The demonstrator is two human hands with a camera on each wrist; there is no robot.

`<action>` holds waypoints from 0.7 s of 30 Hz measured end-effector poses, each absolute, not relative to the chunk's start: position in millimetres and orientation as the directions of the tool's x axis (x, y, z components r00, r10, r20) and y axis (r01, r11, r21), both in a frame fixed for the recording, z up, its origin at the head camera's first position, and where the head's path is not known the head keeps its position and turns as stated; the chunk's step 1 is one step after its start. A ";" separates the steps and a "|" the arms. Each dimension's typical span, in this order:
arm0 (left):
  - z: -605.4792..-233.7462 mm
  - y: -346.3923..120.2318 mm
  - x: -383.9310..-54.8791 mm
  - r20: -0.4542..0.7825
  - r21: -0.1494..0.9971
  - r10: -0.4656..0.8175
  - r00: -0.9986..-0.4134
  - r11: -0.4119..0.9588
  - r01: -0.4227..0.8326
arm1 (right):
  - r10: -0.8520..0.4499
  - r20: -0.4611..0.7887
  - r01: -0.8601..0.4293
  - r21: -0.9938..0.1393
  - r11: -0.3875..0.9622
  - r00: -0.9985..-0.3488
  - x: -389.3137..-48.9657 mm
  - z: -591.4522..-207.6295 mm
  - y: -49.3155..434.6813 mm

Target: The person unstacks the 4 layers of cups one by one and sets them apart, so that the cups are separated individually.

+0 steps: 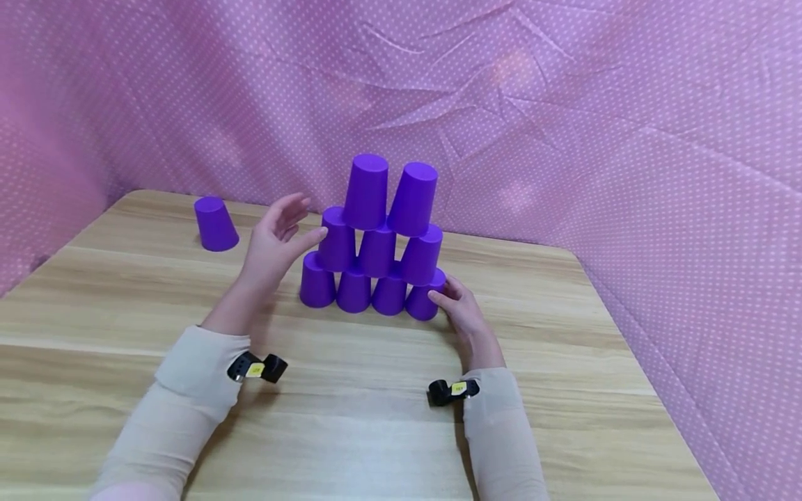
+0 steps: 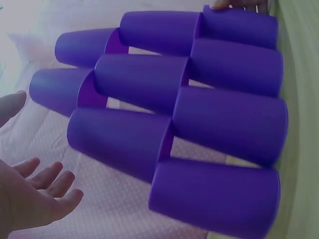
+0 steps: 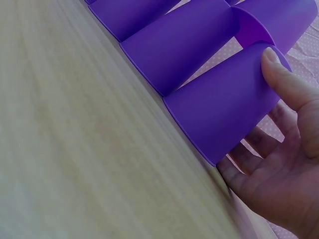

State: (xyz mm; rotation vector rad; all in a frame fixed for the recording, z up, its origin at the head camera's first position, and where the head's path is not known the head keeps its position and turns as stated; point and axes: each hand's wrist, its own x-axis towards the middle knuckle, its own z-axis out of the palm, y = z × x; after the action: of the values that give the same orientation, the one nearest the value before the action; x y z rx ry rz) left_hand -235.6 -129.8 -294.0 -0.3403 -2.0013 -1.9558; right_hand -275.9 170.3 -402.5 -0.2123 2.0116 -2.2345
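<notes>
Purple plastic cups stand upside down in a stacked wall: several in the bottom row, three in the middle row, and two on top, an upper left cup [image 1: 366,193] and an upper right cup [image 1: 413,200]. The upper right cup tilts slightly. My right hand [image 1: 465,309] holds the bottom row's rightmost cup [image 3: 224,104], thumb on the near side and fingers on the far side. My left hand [image 1: 269,243] is raised beside the middle row's left cup [image 1: 337,240]. In the left wrist view, its spread fingers [image 2: 60,184] are apart from the cups.
One more purple cup [image 1: 216,224] stands upside down by itself at the back left of the wooden table [image 1: 351,431]. Pink dotted fabric [image 1: 564,139] hangs behind the table and along both sides.
</notes>
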 end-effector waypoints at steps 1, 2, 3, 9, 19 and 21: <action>-292.8 -127.6 -237.3 0.391 0.920 -0.049 -0.919 0.029 0.390 | -0.186 0.020 0.000 -0.994 -0.107 -0.982 -276.1 -402.2 170.2; -291.6 -125.5 -239.0 0.392 0.920 -0.046 -0.919 0.025 0.392 | -0.185 0.020 0.000 -0.994 -0.108 -0.983 -276.1 -401.9 170.1; -290.3 -123.6 -240.7 0.392 0.920 -0.044 -0.919 0.020 0.392 | -0.187 0.021 0.000 -0.994 -0.110 -0.982 -276.3 -401.8 170.0; -280.7 -113.9 -250.0 0.387 0.922 -0.045 -0.921 0.008 0.387 | -0.186 0.017 0.005 -0.993 -0.115 -0.982 -276.2 -401.1 169.2; -256.6 -95.7 -261.9 0.393 0.919 -0.016 -0.919 0.035 0.393 | -0.179 0.014 0.006 -0.993 -0.114 -0.984 -275.0 -399.5 169.1; -253.6 -91.6 -263.9 0.392 0.920 -0.007 -0.920 0.035 0.391 | -0.177 0.007 0.013 -0.994 -0.112 -0.984 -275.1 -399.8 168.9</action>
State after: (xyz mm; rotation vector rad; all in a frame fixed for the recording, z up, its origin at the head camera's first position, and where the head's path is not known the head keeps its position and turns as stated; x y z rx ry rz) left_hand -263.9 -91.6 -253.6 -0.3920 -2.0276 -1.9612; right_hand -275.1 168.9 -399.8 -0.1867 2.0027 -2.2433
